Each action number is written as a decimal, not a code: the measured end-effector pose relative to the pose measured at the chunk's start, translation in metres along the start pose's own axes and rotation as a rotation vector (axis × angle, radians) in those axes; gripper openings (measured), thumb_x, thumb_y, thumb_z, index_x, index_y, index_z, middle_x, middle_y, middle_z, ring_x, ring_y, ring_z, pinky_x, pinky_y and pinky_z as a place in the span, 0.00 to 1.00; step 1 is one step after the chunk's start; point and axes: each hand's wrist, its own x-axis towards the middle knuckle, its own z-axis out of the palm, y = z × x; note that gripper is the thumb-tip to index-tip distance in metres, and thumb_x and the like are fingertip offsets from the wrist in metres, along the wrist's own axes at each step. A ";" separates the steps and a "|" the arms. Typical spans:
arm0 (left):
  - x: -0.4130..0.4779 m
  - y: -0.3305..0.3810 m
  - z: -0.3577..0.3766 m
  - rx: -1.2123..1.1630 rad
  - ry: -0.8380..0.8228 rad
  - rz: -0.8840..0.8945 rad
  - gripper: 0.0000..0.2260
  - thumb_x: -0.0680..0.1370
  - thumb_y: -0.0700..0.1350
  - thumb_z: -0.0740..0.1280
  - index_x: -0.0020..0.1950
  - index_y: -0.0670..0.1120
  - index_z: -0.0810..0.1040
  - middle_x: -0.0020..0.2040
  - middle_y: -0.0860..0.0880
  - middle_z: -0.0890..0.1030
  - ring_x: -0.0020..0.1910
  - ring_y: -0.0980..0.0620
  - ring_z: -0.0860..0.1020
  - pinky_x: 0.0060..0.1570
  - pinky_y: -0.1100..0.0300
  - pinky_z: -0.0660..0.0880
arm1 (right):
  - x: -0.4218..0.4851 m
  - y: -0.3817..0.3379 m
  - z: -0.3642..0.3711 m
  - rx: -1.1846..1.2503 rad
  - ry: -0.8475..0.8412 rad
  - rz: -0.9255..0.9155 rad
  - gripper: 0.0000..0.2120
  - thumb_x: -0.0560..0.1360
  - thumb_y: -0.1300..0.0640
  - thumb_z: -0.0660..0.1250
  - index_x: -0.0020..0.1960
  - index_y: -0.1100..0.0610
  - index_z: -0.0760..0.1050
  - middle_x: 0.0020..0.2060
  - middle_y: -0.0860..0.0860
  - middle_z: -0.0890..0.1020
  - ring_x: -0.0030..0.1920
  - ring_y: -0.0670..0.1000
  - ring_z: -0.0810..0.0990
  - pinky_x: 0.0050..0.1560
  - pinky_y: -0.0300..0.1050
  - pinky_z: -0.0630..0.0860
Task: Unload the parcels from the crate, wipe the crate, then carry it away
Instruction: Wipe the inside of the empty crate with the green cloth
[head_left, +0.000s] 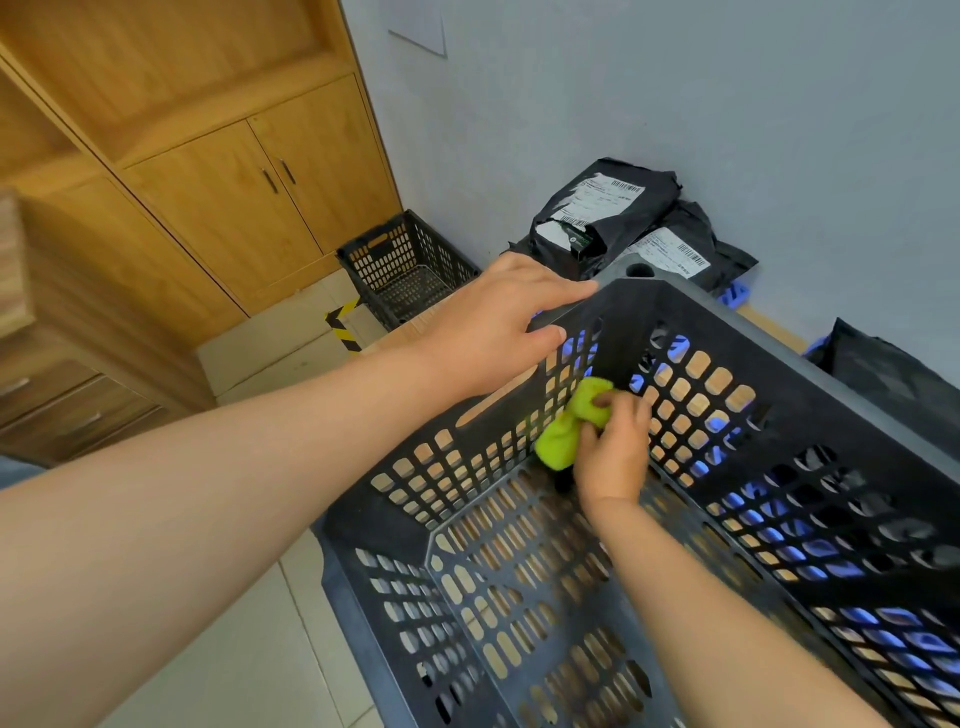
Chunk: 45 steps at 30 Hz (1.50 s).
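Left hand (498, 322): forearm nearest my view; fingers and thumb clasp the far rim of the crate (621, 314).
Right hand (613, 452): pinches the green cloth (569, 423) against the inside corner.
Handling: crate in front of me, no parcels inside; I judge it stiff, light; the handle slots suit carrying.
Parcels (608, 208): soft black bags, just behind, against the wall.
Obstacle: smaller crate (405, 265) on the floor by the cabinet (234, 182).
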 end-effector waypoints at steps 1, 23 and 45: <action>0.000 0.000 0.000 0.000 -0.001 -0.003 0.21 0.78 0.46 0.64 0.70 0.55 0.69 0.62 0.56 0.76 0.64 0.56 0.64 0.57 0.67 0.58 | 0.005 0.001 -0.001 -0.032 0.025 0.013 0.12 0.71 0.69 0.67 0.54 0.62 0.73 0.58 0.57 0.72 0.53 0.57 0.76 0.47 0.46 0.72; -0.001 0.000 0.000 -0.006 -0.009 -0.011 0.21 0.78 0.45 0.63 0.71 0.55 0.69 0.61 0.56 0.76 0.64 0.57 0.64 0.56 0.66 0.59 | -0.132 -0.038 0.044 0.176 -0.426 0.042 0.16 0.74 0.59 0.69 0.59 0.54 0.68 0.59 0.47 0.66 0.49 0.42 0.69 0.52 0.30 0.64; -0.001 0.001 -0.002 -0.025 -0.009 -0.020 0.21 0.78 0.45 0.63 0.71 0.55 0.69 0.60 0.55 0.77 0.64 0.57 0.63 0.56 0.66 0.59 | -0.080 0.007 0.028 -0.241 -0.502 -0.338 0.17 0.71 0.64 0.71 0.59 0.58 0.78 0.52 0.57 0.75 0.49 0.59 0.78 0.50 0.45 0.77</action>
